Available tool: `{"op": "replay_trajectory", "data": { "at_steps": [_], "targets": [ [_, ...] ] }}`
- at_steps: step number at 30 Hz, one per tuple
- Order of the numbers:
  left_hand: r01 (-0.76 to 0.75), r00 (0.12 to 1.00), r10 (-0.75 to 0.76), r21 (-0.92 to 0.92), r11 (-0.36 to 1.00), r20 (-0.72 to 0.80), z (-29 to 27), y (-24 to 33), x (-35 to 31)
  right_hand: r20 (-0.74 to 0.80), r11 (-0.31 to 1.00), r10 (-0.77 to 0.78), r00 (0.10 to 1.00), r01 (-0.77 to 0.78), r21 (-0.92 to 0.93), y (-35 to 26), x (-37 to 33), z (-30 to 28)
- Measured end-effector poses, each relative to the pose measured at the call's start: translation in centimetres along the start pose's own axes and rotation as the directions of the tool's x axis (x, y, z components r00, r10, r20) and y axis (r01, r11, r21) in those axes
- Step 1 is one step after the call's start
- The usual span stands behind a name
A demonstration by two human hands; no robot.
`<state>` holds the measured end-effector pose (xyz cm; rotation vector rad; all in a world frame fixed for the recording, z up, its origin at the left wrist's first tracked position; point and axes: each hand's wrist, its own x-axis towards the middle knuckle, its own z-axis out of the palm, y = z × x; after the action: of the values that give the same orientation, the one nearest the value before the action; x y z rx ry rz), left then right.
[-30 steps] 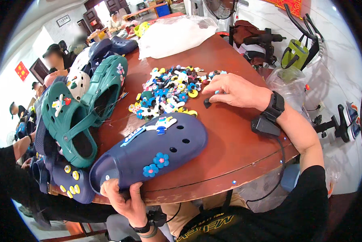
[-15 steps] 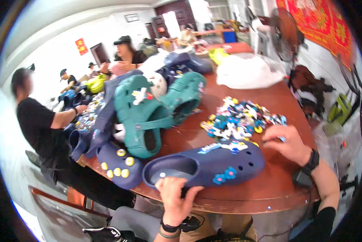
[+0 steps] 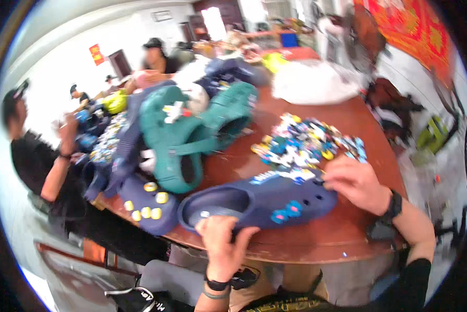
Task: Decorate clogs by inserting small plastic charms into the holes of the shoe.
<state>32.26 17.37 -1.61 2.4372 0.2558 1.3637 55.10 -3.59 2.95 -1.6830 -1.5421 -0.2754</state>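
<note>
A navy clog lies on its sole in front of me, toe to the right. On its top sit a white charm, a light-blue charm strip and two blue flower charms. My left hand grips the near rim of its heel opening, thumb apart from the fingers. At the toe, by the holes, my right hand is closed in a pinch; whatever lies between its fingertips is hidden. Just beyond the toe a heap of small colourful shoe charms is spread on the table.
Green clogs and a navy clog with yellow charms crowd the left of the brown table. A white plastic bag lies at the back. A person in black stands at left; others sit farther off.
My right hand has come left and down onto the clog's toe, its fingers drawing together. My left hand keeps its hold. The person at left has raised a hand. The view has shifted slightly.
</note>
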Motion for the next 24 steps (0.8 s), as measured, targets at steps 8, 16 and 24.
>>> {"op": "replay_trajectory", "data": {
  "at_steps": [8,16,24],
  "targets": [
    [0.037,0.999,-0.037,0.007,0.999,0.001,0.7,-0.6,-0.5,-0.008,0.975,0.157,0.988,-0.154,0.158,-0.1,0.7,0.5],
    [0.046,0.999,-0.046,0.005,0.999,0.012,-0.7,-0.2,-0.7,0.019,0.945,-0.174,0.985,0.173,-0.277,-1.6,1.4,1.3],
    [-0.023,1.0,0.024,-0.044,0.999,0.015,-0.9,-0.3,0.0,0.205,0.928,-0.15,0.967,0.209,-0.307,-2.8,2.1,-0.1]
  ]
}}
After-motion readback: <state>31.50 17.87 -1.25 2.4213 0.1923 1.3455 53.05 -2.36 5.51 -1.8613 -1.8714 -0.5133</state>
